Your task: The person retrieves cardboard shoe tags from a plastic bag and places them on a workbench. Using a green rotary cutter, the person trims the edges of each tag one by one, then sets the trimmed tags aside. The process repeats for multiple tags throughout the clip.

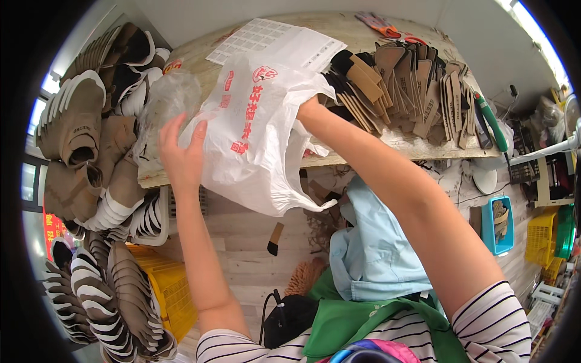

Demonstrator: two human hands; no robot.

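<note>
A white plastic bag (266, 121) with red printing lies over the front edge of the wooden table, its handles hanging down. My left hand (181, 148) is at the bag's left side, fingers raised and thumb apart, with nothing seen in it. Into the bag's opening reaches my right hand (310, 110); only the part near the wrist shows, and the fingers are hidden inside. What they touch cannot be seen. Next to the left hand is a crumpled clear plastic bag (172, 97). Several brown and black shoe pieces (405, 78) are stacked right of the white bag.
Printed paper sheets (272, 42), a glove (376, 24) and a green-handled tool (491, 124) are on the wooden table (387, 144). Stacked shoe uppers (85, 121) crowd the left. A yellow crate (172, 290) stands below them, and a blue bin (497, 225) at right.
</note>
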